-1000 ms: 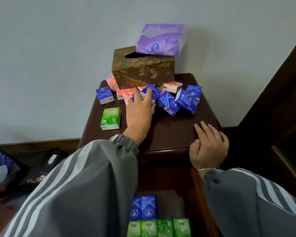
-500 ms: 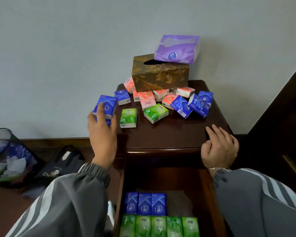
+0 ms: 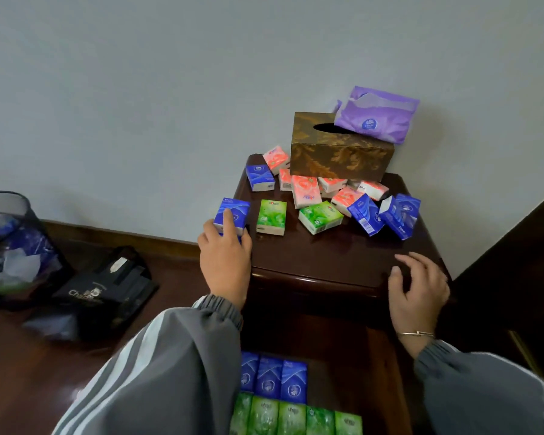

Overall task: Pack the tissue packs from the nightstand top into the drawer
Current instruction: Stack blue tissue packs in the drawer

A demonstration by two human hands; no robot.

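Observation:
My left hand (image 3: 225, 262) grips a blue tissue pack (image 3: 233, 213) just off the left front corner of the dark nightstand top (image 3: 327, 259). My right hand (image 3: 418, 287) rests with fingers spread on the top's right front edge, holding nothing. Several packs lie on the top: two green packs (image 3: 271, 216) (image 3: 320, 216), pink packs (image 3: 306, 191), and blue packs (image 3: 259, 177) (image 3: 399, 215). Below, the open drawer (image 3: 387, 387) holds a row of blue packs (image 3: 274, 381) and a row of green packs (image 3: 296, 419). My left sleeve hides the drawer's left part.
A brown patterned tissue box (image 3: 341, 152) stands at the back of the nightstand with a purple tissue bag (image 3: 376, 116) on it. On the floor to the left sit a black bag (image 3: 104, 290) and a bin (image 3: 10, 246) with plastic inside. Dark wood furniture (image 3: 515, 262) borders the right.
My left hand took a blue pack from the pile and carried it to the left front corner of the top. The right hand stayed on the front edge.

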